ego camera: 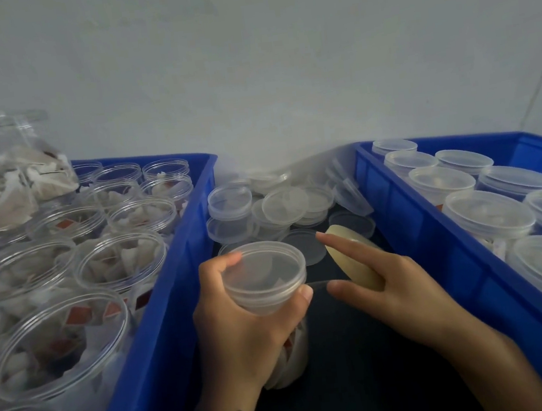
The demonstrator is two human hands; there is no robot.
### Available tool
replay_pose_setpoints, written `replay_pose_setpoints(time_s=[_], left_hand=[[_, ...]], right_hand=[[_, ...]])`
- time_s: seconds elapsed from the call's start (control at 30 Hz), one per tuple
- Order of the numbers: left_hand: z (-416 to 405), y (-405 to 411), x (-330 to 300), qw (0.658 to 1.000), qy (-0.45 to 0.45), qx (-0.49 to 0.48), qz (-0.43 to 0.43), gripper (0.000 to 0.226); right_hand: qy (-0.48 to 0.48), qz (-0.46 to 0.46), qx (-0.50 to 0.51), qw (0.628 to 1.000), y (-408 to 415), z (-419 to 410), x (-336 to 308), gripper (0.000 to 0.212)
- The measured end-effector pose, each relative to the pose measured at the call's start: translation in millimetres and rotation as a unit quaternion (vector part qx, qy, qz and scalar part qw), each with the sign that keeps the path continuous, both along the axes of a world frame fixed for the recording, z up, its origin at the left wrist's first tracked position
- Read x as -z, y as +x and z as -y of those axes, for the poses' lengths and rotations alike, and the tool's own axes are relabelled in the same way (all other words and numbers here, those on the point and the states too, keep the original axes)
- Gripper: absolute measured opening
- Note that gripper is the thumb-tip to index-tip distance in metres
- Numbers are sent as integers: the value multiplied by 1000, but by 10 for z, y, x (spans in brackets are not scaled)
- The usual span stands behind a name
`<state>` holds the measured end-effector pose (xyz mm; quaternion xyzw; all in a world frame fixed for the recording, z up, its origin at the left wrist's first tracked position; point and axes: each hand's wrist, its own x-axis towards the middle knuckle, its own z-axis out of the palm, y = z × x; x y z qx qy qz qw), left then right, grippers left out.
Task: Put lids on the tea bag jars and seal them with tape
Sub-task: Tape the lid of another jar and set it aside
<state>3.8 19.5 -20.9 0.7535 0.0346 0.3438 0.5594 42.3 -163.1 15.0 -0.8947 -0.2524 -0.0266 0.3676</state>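
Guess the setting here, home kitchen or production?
Likely a small packing workstation: a blue bin of open tea bag jars, another of lidded jars, loose lids piled between.

A clear plastic jar (pixel 278 322) of tea bags stands upright on the dark tabletop (pixel 365 363), its translucent lid (pixel 263 270) already on. Just right of it a tan roll of tape (pixel 353 256) is tilted on edge; a thin strip seems to reach the jar.
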Motion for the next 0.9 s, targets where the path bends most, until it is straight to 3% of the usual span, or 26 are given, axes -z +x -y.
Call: replay_pose_setpoints(time_s=[0.23,0.4,0.6,0.9], left_hand=[[-4,12,9,1000,16,-1,-9,79],[22,18,39,999,45,-10,8,71],[97,-20,73,998,23,-55,25,70],[167,-20,79,995,29,-90,41,76]], right_hand=[[-7,25,18,1000,14,12,28,50],[-32,124,87,988,5,-93,60,51],[11,244,101,964,-46,-318,177,45],[31,154,140,978,105,-404,222,42]])
